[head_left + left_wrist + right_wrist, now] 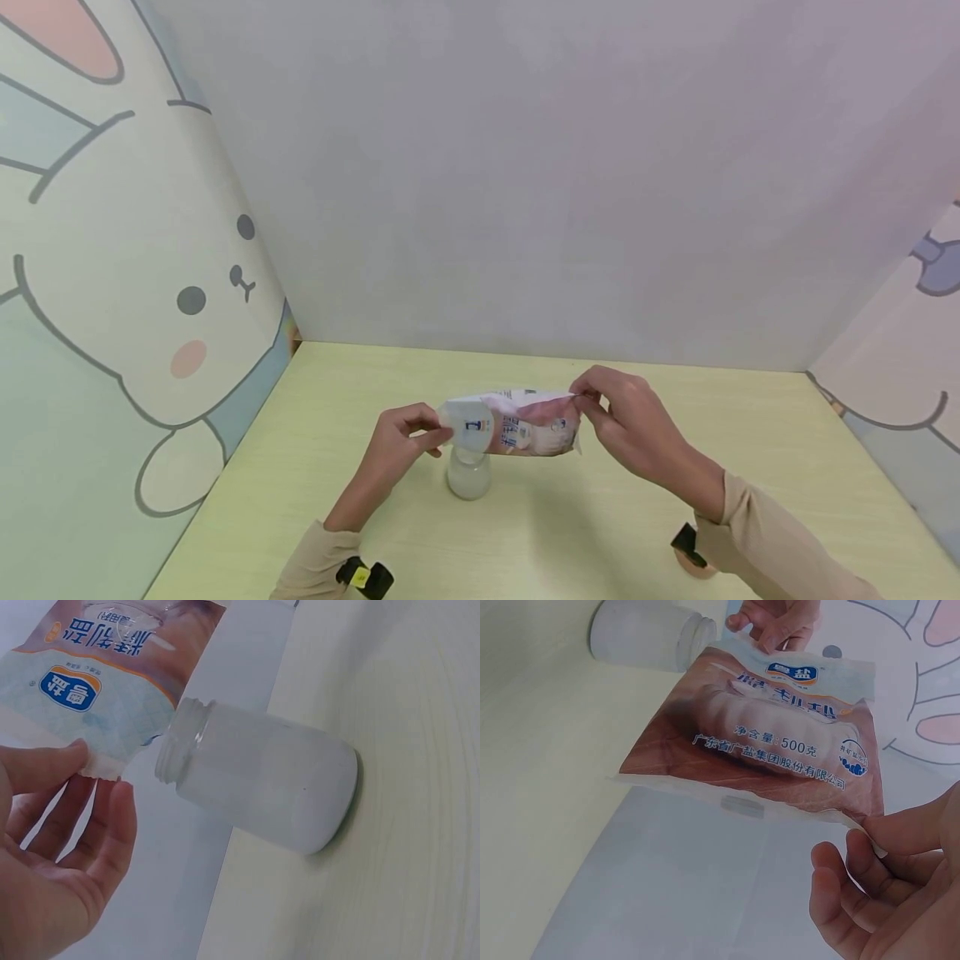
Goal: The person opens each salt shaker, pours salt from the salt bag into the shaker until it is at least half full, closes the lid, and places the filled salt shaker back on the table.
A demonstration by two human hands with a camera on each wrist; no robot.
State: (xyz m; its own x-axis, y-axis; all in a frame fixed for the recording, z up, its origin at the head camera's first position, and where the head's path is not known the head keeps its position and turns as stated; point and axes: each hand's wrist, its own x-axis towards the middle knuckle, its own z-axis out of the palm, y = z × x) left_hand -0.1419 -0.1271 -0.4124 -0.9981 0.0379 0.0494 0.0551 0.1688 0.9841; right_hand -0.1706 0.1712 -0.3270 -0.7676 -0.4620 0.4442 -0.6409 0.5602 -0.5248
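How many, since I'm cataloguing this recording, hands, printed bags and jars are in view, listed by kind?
Left hand and right hand: 2
Printed bag: 1
Jar: 1
Total: 4

I view the packet (517,427) between the left hand (393,439) and right hand (633,421); its left end is at the mouth of the jar (468,479), which stands on the table (442,546).
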